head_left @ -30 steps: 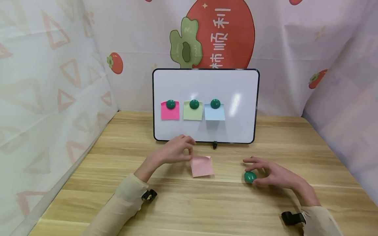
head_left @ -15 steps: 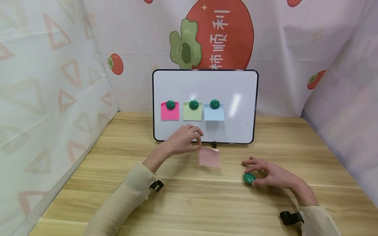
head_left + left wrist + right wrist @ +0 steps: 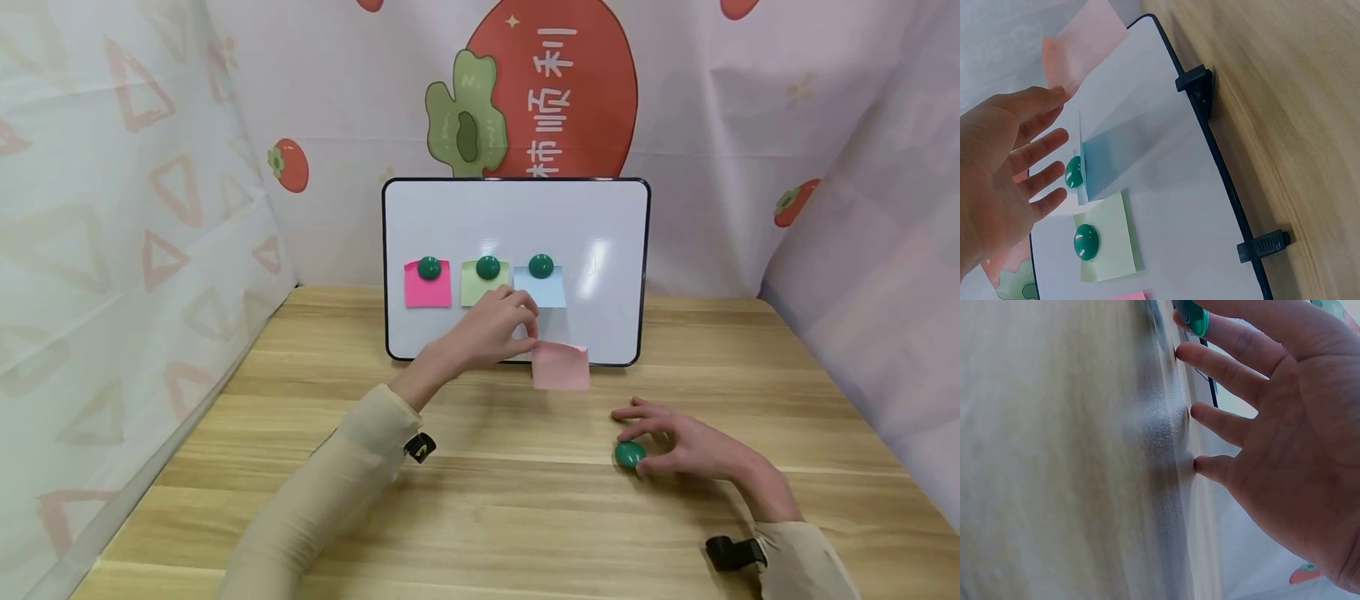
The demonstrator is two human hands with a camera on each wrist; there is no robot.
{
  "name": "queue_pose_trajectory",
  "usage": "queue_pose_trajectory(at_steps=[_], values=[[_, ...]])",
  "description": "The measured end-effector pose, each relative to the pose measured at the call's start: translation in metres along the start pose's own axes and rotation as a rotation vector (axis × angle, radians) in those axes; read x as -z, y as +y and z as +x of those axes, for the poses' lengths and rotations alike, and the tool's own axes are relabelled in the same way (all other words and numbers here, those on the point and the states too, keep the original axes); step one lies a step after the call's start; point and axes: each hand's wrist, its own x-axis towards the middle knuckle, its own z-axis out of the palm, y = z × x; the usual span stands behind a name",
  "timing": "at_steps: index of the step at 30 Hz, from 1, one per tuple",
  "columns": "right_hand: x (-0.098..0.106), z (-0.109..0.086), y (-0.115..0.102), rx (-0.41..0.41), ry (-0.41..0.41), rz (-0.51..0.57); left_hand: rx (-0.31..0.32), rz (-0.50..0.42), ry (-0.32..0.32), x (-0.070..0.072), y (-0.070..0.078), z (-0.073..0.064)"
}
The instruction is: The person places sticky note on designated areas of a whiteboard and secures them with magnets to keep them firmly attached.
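Note:
Between thumb and forefinger, my left hand (image 3: 491, 329) pinches a pale pink sticky note (image 3: 561, 367) by its upper left corner, in front of the whiteboard's lower edge. The left wrist view shows the note (image 3: 1085, 47) hanging off the fingertips. On the table at the right, my right hand (image 3: 693, 442) holds a round green magnet (image 3: 629, 454) between thumb and fingers. Part of that magnet (image 3: 1194, 317) shows at the top of the right wrist view. The whiteboard (image 3: 600, 325) carries hot pink (image 3: 427, 293), light green (image 3: 474, 292) and light blue (image 3: 551, 293) notes, each under a green magnet.
Black clip feet (image 3: 1263, 245) support the whiteboard's lower edge. The wood-grain table (image 3: 525, 508) spreads out in front of it. Printed cloth (image 3: 337, 125) hangs behind and along both sides.
My left hand has lifted the pale pink note off the table, forward and to the right, up to the whiteboard's lower edge. My right hand has stayed nearly still with the magnet.

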Motion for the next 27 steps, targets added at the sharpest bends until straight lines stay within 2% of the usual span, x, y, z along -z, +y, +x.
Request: queue_pose_trajectory(at_steps=[8, 13, 17, 27], values=[[0.001, 0.0, 0.002, 0.005, -0.005, -0.015, -0.039, 0.087, 0.035, -0.001, 0.003, 0.023], [0.0, 0.0, 0.005, -0.005, -0.01, -0.021, -0.037, 0.111, 0.078, -0.002, 0.003, 0.037], [0.001, 0.0, 0.005, -0.003, -0.016, -0.015, -0.008, 0.137, 0.081, 0.0, 0.003, 0.052], [0.002, 0.001, 0.008, -0.003, -0.014, -0.013, 0.073, 0.213, 0.046, 0.012, 0.003, 0.099]])
